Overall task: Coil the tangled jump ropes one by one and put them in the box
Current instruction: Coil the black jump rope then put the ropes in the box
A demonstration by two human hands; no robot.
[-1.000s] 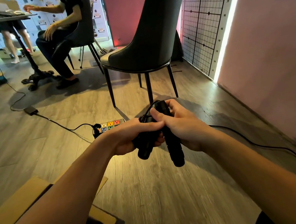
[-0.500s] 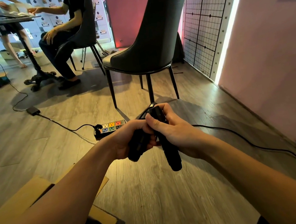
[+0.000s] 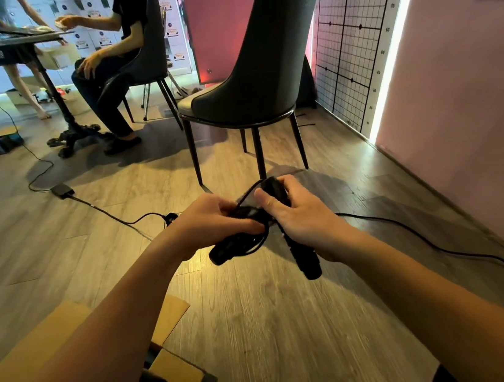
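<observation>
Nearest, at the lower left, the open brown cardboard box (image 3: 171,317) stands on the grey wood-plank floor (image 3: 279,331), with no rope visible in it. Above the floor beyond the box, the left hand (image 3: 213,221) has its fingers curled round one black ribbed jump-rope handle (image 3: 232,246), and the right hand (image 3: 305,216) grips the second black handle (image 3: 306,260), thumb pressed near its top. A second ago the two handles lay almost side by side. Now they splay apart, the left one turned nearly level, and the thin black cord (image 3: 245,195) shows as loops between the hands. That suggests the coil is being tidied, though black on black hides how many turns there are. Farther off stands a dark upholstered chair (image 3: 261,77).
</observation>
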